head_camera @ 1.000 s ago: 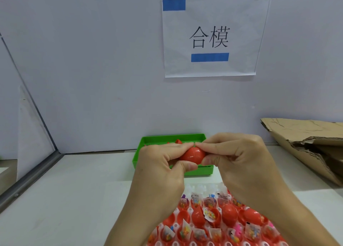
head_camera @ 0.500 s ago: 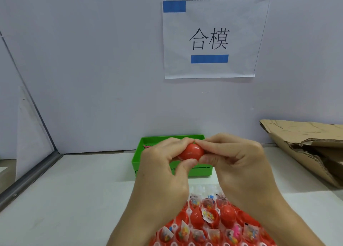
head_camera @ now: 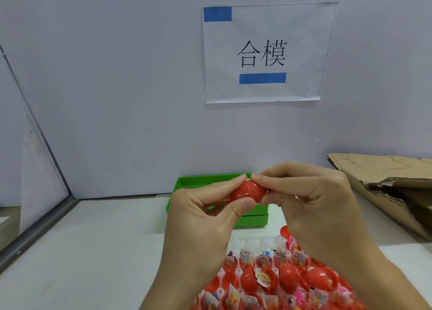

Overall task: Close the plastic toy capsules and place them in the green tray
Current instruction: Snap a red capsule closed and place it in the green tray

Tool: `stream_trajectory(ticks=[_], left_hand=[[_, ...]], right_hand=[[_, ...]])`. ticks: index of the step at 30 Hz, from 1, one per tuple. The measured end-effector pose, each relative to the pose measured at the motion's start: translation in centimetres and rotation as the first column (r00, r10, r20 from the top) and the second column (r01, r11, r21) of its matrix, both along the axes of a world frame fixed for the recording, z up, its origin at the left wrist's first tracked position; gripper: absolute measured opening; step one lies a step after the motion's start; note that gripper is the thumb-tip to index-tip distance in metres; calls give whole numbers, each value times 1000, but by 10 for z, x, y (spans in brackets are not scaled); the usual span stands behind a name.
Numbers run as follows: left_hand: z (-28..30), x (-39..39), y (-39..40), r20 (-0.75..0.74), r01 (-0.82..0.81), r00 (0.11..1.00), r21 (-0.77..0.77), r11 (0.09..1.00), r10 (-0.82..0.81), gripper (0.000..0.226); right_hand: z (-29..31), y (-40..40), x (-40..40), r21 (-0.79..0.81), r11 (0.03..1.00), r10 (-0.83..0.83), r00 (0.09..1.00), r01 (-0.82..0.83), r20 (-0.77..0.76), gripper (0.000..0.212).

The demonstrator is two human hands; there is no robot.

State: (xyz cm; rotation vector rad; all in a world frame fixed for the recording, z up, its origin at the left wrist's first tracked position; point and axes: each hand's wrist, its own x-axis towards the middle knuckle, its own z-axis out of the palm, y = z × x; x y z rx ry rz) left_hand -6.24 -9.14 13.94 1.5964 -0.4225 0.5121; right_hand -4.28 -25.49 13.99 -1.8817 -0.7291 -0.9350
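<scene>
A red plastic capsule (head_camera: 247, 191) is held in the air between both hands, its two halves joined with a seam showing. My left hand (head_camera: 205, 218) pinches its left half with thumb and forefinger. My right hand (head_camera: 311, 207) pinches its right half. Behind the hands the green tray (head_camera: 187, 185) stands by the wall, mostly hidden; something red shows inside it. Near the bottom edge lies a holder with several open red capsule halves (head_camera: 264, 277) with small bagged toys in them, and two closed red capsules (head_camera: 289, 273).
A torn cardboard box (head_camera: 388, 188) lies at the right on the white table (head_camera: 93, 251). A paper sign (head_camera: 266, 52) hangs on the wall behind. A metal frame edge (head_camera: 35, 232) runs along the left.
The hands shifted a little and the capsule has turned so that its seam faces me. Both hands keep their pinch on it.
</scene>
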Motion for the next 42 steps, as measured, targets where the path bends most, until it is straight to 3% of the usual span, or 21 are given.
stream_trajectory(ticks=[7, 12, 16, 19, 23, 29, 31, 33, 35, 38, 42], left_hand=[[-6, 2, -5, 104, -201, 977, 185, 962, 184, 50], [-8, 4, -1, 160, -201, 973, 210, 957, 169, 41], [-6, 3, 0, 163, -150, 979, 199, 968, 119, 28], [-3, 3, 0, 99, -36, 995, 94, 995, 27, 22], [-2, 5, -1, 29, 59, 998, -41, 997, -58, 25], [-8, 8, -1, 73, -92, 993, -27, 995, 94, 44], [-10, 7, -1, 95, -150, 984, 6, 989, 148, 46], [-10, 6, -1, 157, -245, 961, 109, 963, 227, 41], [-8, 4, -2, 252, -330, 927, 185, 926, 279, 31], [-7, 3, -4, 347, -393, 886, 209, 895, 308, 20], [-10, 6, -4, 357, -381, 887, 211, 900, 292, 24]], right_hand=[[-6, 5, 2, -87, 996, 14, 1000, -13, 10, 18], [-8, 9, 2, -68, 998, -12, 999, 14, 31, 20], [-9, 11, 3, 46, 998, 33, 997, -30, -74, 34], [-7, 11, 2, 166, 982, 122, 979, -95, -164, 50], [-5, 10, 1, 360, 921, 258, 927, -150, -272, 41], [-3, 11, -4, 386, 904, 341, 854, -184, -392, 22], [-3, 12, -6, 422, 881, 401, 812, -215, -423, 28], [-2, 16, -8, 463, 854, 450, 782, -237, -430, 38], [-2, 22, -9, 513, 821, 491, 769, -252, -408, 33], [-3, 25, -8, 560, 792, 515, 759, -243, -399, 26], [-6, 24, -4, 586, 773, 547, 724, -244, -420, 21]])
